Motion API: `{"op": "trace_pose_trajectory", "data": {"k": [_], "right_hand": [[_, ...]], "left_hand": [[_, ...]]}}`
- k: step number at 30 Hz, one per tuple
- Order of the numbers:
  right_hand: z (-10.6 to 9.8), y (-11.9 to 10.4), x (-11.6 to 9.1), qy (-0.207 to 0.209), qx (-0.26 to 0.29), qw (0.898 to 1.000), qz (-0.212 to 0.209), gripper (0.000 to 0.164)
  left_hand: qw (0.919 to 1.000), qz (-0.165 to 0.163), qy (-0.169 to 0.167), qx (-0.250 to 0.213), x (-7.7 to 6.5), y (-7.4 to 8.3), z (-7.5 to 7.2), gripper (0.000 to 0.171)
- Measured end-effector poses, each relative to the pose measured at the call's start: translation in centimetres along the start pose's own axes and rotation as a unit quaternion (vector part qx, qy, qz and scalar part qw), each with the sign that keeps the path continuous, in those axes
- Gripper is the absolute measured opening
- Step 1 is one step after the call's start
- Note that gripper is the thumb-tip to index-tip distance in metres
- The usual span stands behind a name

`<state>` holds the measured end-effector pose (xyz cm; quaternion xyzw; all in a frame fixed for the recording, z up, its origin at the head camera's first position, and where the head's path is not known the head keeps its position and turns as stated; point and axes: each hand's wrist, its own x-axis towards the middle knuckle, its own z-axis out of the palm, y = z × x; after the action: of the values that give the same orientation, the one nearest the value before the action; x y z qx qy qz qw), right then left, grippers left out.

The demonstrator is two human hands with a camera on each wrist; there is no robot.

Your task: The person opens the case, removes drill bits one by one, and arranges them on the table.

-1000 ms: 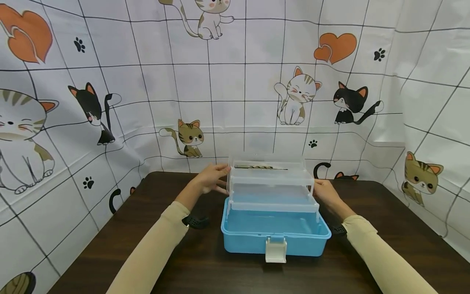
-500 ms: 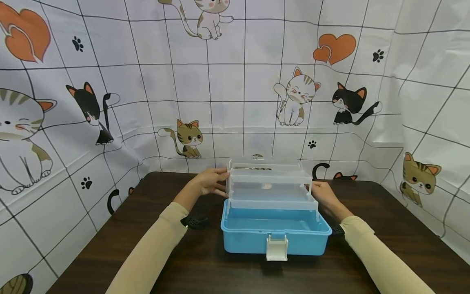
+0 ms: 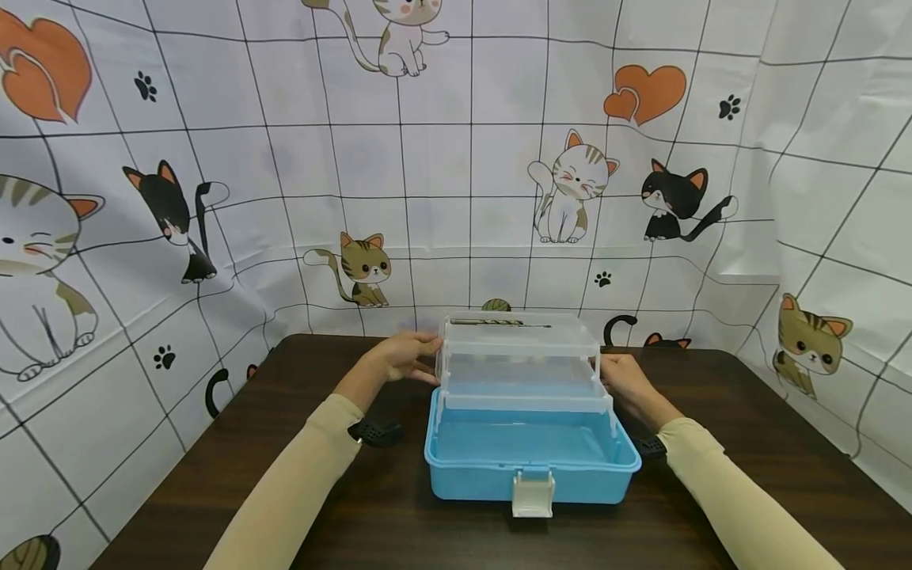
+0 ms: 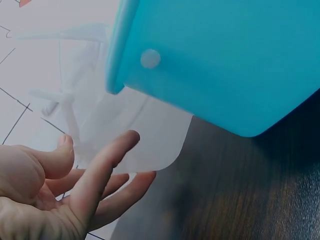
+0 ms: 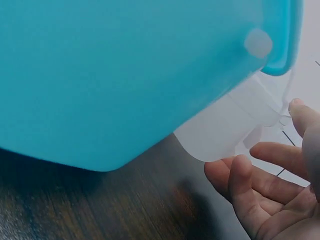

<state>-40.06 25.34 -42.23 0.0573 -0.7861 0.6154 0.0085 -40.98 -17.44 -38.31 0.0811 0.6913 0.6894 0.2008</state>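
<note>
A: Where is the box found?

B: The blue tool box (image 3: 530, 463) is set on the dark table (image 3: 748, 427), lid off its base, with two clear trays (image 3: 523, 364) raised in tiers above it. A drill bit (image 3: 499, 323) is seen lying in the top tray.

A: And the hands?

B: The left hand (image 3: 402, 356) is laid against the left end of the trays, the right hand (image 3: 623, 380) against the right end. In both wrist views the fingers (image 4: 107, 165) are held straight and slightly spread; nothing is gripped.

A: Handling?

B: The plastic is judged light, stiff and smooth, the tray links thin. Hold is best taken at the tray ends, evenly on both sides.
</note>
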Motion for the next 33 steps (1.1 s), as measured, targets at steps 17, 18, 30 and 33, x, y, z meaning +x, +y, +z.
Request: {"op": "trace_pose_trajectory", "data": {"k": [17, 18, 30, 33], "right_hand": [[-0.1, -0.6, -0.2, -0.049, 0.046, 0.995, 0.071, 0.054], [-0.1, -0.7, -0.2, -0.051, 0.047, 0.995, 0.077, 0.054], [-0.3, -1.4, -0.2, -0.065, 0.0, 0.992, 0.108, 0.059], [-0.4, -1.3, -0.3, -0.067, -0.01, 0.992, 0.104, 0.054]], "left_hand": [[0.9995, -0.023, 0.021, -0.002, 0.2, -0.5, -0.3, 0.042], [0.9995, -0.023, 0.021, 0.0, 0.2, -0.6, -0.3, 0.042], [0.9992, -0.025, 0.022, 0.022, 0.0, -0.7, -0.4, 0.037], [0.9982, -0.019, 0.019, 0.054, 0.1, -0.6, -0.3, 0.035]]}}
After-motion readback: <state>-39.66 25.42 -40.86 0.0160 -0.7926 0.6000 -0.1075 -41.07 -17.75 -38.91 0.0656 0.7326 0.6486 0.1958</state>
